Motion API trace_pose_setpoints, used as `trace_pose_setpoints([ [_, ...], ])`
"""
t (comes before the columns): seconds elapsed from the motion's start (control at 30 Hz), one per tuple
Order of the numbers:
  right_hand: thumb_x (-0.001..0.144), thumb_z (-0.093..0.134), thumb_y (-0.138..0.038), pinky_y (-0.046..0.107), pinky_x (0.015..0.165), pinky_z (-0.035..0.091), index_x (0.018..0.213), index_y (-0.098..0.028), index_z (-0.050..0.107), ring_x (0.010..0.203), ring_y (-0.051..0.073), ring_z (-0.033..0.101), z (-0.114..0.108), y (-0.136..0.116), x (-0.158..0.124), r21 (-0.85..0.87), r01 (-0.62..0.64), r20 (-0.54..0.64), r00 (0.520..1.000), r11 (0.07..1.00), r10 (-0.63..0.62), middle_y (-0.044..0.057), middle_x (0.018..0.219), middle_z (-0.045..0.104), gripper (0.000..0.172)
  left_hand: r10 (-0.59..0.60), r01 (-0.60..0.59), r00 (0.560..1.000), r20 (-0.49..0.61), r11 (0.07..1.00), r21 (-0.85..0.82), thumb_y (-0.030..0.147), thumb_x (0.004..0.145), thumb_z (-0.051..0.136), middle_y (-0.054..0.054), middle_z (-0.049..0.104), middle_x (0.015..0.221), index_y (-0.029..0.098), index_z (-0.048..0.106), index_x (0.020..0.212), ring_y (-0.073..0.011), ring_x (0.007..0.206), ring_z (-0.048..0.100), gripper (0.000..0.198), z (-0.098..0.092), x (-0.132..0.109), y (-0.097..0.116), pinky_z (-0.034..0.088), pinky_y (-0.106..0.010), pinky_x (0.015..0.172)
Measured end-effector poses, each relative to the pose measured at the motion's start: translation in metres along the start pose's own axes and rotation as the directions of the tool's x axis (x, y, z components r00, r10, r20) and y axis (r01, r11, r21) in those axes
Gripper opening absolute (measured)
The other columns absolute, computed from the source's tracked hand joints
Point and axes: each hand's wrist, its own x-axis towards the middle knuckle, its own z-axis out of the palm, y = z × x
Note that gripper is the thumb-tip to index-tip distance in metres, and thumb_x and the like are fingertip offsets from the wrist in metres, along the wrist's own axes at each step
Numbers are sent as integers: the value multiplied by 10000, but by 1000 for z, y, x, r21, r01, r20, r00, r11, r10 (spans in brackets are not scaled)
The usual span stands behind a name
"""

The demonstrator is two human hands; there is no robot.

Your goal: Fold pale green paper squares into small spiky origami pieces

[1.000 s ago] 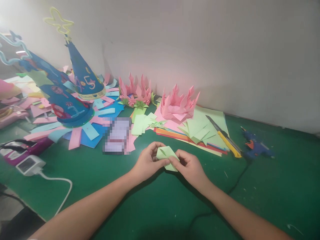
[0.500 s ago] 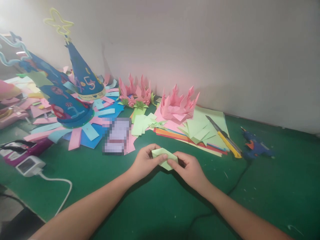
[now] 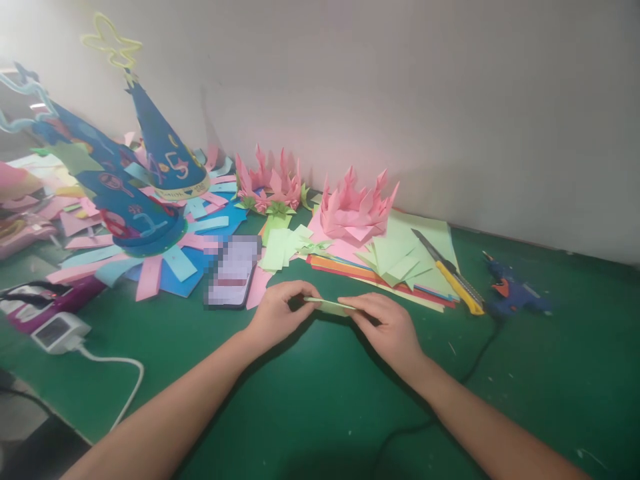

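Observation:
A folded piece of light green paper (image 3: 330, 307) is held nearly edge-on between both hands, just above the green table (image 3: 300, 400). My left hand (image 3: 283, 313) pinches its left end between thumb and fingers. At the right end, my right hand (image 3: 387, 327) grips it the same way. Beyond the hands lie loose light green paper pieces (image 3: 395, 257) on a stack of coloured sheets (image 3: 365, 270). A pink folded-paper crown (image 3: 355, 210) stands on that stack, and a second pink crown (image 3: 270, 183) with green leaves is to its left.
A yellow utility knife (image 3: 457, 283) with its blade out lies right of the paper stack, near a blue glue gun (image 3: 517, 290) with a trailing cord. A phone (image 3: 234, 273) lies left of the hands. Decorated blue cone hats (image 3: 163, 147) and a white cable (image 3: 135, 363) occupy the left side.
The green paper has tilted from showing its broad face to nearly edge-on. My thumbs have moved off its face, and the hands have spread slightly toward its two ends.

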Motion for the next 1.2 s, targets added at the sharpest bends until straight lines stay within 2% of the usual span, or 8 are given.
trace_pose_setpoints([
  [0.1, 899, 468, -150, 320, 673, 474, 1002, -267, 695, 761, 182, 592, -4, 2, 0, -85, 143, 29, 990, 986, -141, 42, 830, 690, 276, 117, -122, 990, 80, 990, 71, 146, 793, 542, -55, 715, 852, 206, 669, 815, -181, 819, 639, 142, -7, 1, -4, 476, -317, 775],
  [0.23, 898, 455, -116, 334, 723, 462, 1022, -246, 682, 838, 190, 560, -7, 2, 0, -198, 255, 109, 965, 947, -237, 59, 928, 676, 290, 243, -279, 929, 280, 956, 94, 145, 825, 506, -76, 694, 875, 214, 674, 810, -190, 859, 607, 183, -16, 5, -7, 449, -339, 804],
  [0.4, 894, 418, -84, 363, 781, 441, 973, -210, 679, 907, 204, 520, -5, -2, 0, -268, 345, 260, 925, 900, -277, 77, 990, 644, 300, 262, -342, 860, 437, 932, 115, 95, 819, 466, -82, 658, 886, 221, 691, 841, -195, 869, 567, 259, -26, 7, -6, 438, -323, 784],
  [0.53, 861, 390, -49, 379, 788, 433, 988, -175, 664, 883, 208, 513, -6, -5, 0, -248, 354, 346, 902, 902, -259, 88, 927, 627, 327, 252, -386, 816, 521, 908, 166, 17, 727, 446, -76, 660, 923, 202, 698, 906, -196, 892, 564, 360, -33, 6, -1, 438, -321, 830],
  [0.67, 781, 426, -41, 395, 789, 435, 987, -177, 663, 866, 217, 523, -8, -8, 0, -183, 301, 342, 912, 936, -227, 86, 914, 611, 342, 246, -375, 824, 510, 912, 166, 31, 696, 473, -70, 658, 929, 183, 705, 884, -186, 881, 574, 336, -35, 4, 1, 448, -316, 842],
  [0.87, 859, 541, -204, 370, 784, 440, 867, -198, 658, 856, 202, 542, -2, -9, 2, -125, 96, 251, 966, 988, -62, 60, 881, 611, 117, 153, -268, 896, 416, 935, 233, 261, 818, 578, -62, 617, 900, 159, 646, 806, -169, 857, 554, 123, -25, 3, -1, 440, -306, 810],
  [1.03, 841, 592, -199, 377, 794, 434, 835, -207, 623, 886, 210, 533, 0, -8, 4, -123, 46, 295, 955, 991, -8, 48, 905, 605, 32, 119, -255, 891, 438, 929, 268, 276, 842, 576, -45, 603, 901, 168, 606, 893, -170, 879, 521, 123, -21, 4, 0, 413, -303, 810],
  [1.2, 841, 566, -121, 369, 823, 443, 888, -223, 650, 924, 202, 532, -6, -3, 7, -77, 18, 348, 937, 997, 10, 44, 939, 600, 140, 87, -227, 888, 452, 938, 264, 264, 855, 563, -45, 602, 959, 198, 622, 1018, -174, 921, 513, 185, -24, 4, 0, 397, -323, 861],
])
